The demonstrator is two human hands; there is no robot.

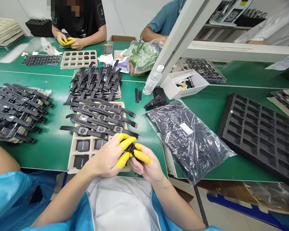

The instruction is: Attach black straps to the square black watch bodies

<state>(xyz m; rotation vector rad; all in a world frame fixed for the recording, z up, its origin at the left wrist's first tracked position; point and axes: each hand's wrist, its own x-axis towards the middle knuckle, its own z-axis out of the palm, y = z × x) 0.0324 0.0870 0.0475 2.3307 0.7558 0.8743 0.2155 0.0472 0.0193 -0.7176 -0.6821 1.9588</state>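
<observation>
My left hand (106, 158) and my right hand (148, 162) meet low in the middle, over the near corner of a cream tray (70, 162). Yellow finger cots cover the tips of several fingers. Pinched between both hands is a small black smartwatch (130, 148), mostly hidden by the fingers. In the tray's near pockets sit dark square watch cases (83, 146) with white print. Across its far part lie rows of black smartwatches (101, 130) with straps attached, backs facing up.
More strapped watches (93, 81) are stacked behind, with another pile (14, 110) at left. To the right lie a clear bag of black items (183, 138) and a black foam tray (255, 128). A water bottle (154, 80) stands near a white box (183, 86). Opposite sits a co-worker (79, 25).
</observation>
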